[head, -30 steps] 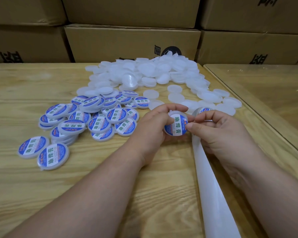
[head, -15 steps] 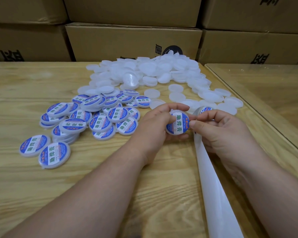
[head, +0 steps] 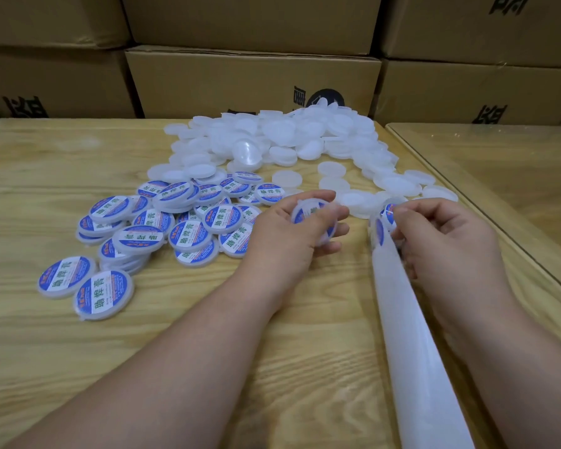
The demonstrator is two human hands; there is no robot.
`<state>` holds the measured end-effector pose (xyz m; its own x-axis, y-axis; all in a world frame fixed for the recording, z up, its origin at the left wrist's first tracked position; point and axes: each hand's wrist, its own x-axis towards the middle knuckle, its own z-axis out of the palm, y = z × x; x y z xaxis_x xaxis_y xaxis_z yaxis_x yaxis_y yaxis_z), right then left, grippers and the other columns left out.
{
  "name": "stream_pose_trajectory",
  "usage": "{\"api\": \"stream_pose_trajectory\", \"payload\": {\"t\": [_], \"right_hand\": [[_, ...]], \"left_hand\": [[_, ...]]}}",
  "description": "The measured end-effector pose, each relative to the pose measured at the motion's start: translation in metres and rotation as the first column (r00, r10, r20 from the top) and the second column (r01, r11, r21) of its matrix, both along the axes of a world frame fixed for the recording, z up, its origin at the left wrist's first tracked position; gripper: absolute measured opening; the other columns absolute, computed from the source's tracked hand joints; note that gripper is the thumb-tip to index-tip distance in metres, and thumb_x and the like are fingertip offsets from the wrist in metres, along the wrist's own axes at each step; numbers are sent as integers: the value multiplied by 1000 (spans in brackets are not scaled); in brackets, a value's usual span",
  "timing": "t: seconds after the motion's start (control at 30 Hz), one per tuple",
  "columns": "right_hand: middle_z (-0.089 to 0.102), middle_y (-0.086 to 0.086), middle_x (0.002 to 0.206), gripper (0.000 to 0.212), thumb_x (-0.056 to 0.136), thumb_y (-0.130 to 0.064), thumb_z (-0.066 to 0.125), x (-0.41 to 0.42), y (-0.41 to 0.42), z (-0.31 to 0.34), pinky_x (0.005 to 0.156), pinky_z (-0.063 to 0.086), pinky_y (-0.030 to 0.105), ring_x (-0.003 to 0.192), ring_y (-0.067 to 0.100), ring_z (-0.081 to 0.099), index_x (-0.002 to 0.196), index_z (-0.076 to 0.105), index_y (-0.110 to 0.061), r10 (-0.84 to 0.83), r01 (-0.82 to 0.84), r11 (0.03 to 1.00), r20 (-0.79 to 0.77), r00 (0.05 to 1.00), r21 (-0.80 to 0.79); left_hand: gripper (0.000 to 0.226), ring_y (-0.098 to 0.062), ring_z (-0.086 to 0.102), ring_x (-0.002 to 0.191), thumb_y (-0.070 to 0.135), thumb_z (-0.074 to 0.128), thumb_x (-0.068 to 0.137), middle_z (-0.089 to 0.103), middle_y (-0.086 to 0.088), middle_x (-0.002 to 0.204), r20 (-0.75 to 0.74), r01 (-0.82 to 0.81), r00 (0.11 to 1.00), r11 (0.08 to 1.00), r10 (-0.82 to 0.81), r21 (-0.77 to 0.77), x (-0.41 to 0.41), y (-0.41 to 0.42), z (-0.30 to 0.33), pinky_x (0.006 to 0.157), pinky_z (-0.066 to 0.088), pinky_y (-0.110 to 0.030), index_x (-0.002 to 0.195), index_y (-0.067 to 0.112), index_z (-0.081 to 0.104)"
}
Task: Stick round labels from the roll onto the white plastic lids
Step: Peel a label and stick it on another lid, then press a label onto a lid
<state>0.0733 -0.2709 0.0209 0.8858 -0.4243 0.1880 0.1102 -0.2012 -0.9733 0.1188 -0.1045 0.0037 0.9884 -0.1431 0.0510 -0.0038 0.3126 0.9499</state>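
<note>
On the wooden surface (head: pixel 78 351), the backing strip (head: pixel 412 319) trails toward the body below the right hand (head: pixel 444 241), whose fingers (head: pixel 408 210) pinch a label (head: pixel 388 211) at its top. The left hand (head: pixel 292 234) fingers (head: pixel 332 211) grip a freshly labelled lid (head: pixel 308 212). Best peel slowly, keeping adhesive off the fingertips, and centre it on the next lid.

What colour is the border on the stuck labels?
Blue, around a white centre with green characters, on the labelled lids; head view.

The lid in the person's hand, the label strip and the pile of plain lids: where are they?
labelled lid (head: pixel 305 212), head view, its blue edge.
label strip (head: pixel 402 315), head view, bare backing.
plain lids (head: pixel 282 131), head view, pile's middle.
</note>
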Motion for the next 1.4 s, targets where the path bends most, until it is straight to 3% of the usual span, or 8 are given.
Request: {"api": "stream_pose_trajectory", "payload": {"t": [0.13, 0.27, 0.5, 0.63, 0.8, 1.1, 1.23, 1.4], "right_hand": [[63, 0, 70, 7, 88, -29, 68, 3, -4, -4, 53, 47, 28, 60, 12, 54, 85, 72, -26, -26, 26, 998, -1, 1000, -56], [60, -4, 66, 7, 91, -26, 68, 5, -3, -8, 46, 42, 19, 55, 9, 50, 85, 71, -23, -18, 18, 998, -7, 1000, -64], [44, -18, 45, 17, 90, -30, 71, 8, -6, -12, 37, 30, 10, 38, 1, 38, 84, 62, -17, -21, 14, 990, -48, 999, -139], [38, -16, 41, 43, 84, -47, 76, 7, -7, -11, 36, 27, 14, 35, 4, 33, 71, 51, -15, -30, 7, 979, -113, 993, -202], [36, -15, 42, 41, 85, -45, 75, 6, -9, -11, 39, 28, 16, 36, 5, 31, 68, 56, -14, -13, -25, 969, -150, 989, -245], [35, -14, 42, 37, 88, -34, 73, 6, -9, -12, 36, 25, 11, 36, 6, 30, 65, 58, -9, -5, -38, 966, -167, 986, -257], [36, -13, 44, 27, 87, -25, 69, 4, -9, -11, 36, 25, 12, 39, 6, 30, 65, 63, -11, 29, -78, 966, -199, 980, -247], [36, -10, 48, 22, 88, -19, 66, 2, -4, -7, 39, 26, 15, 43, 7, 29, 71, 65, -5, 88, -140, 957, -206, 975, -254]], "left_hand": [[29, -17, 64, 46, 48, 37, 107, 78, -8, 80, 1, -124, 992, 991, 124, -44, 0, 0, 5, 41, 49, -25, 114, 31, 60], [21, -13, 44, 38, 37, 35, 110, 64, 6, 60, 4, -357, 934, 931, 358, -79, 4, 0, -1, 40, 43, -25, 128, 44, 43], [89, -30, 78, 76, 18, 49, 103, 61, -12, 128, -166, -441, 897, 849, 409, -292, 7, 4, 6, 61, 60, -32, 147, 64, -13], [78, -13, 75, 80, 14, 51, 96, 77, 8, 105, 76, -260, 965, 957, 252, 128, 1, -4, -3, 69, 56, -23, 155, 51, 14], [56, -15, 35, 142, 21, 56, 92, 49, 8, 148, 390, -285, 909, 465, -148, 838, -6, -12, -12, 118, 22, -27, 146, 31, 46], [66, -22, 4, 156, 44, 45, 97, 19, 5, 168, 205, -170, 960, 181, -192, 969, 1, -6, -11, 126, 9, -44, 158, 37, 20], [52, -25, 35, 132, 44, 55, 93, 51, 2, 135, 332, -299, 939, 273, -85, 914, -2, -6, -13, 114, 30, -38, 143, 33, 46], [18, -23, 40, 119, 43, 61, 92, 55, 6, 118, 385, -360, 923, 303, -24, 882, 1, -8, -16, 105, 35, -36, 104, 32, 67]]}}
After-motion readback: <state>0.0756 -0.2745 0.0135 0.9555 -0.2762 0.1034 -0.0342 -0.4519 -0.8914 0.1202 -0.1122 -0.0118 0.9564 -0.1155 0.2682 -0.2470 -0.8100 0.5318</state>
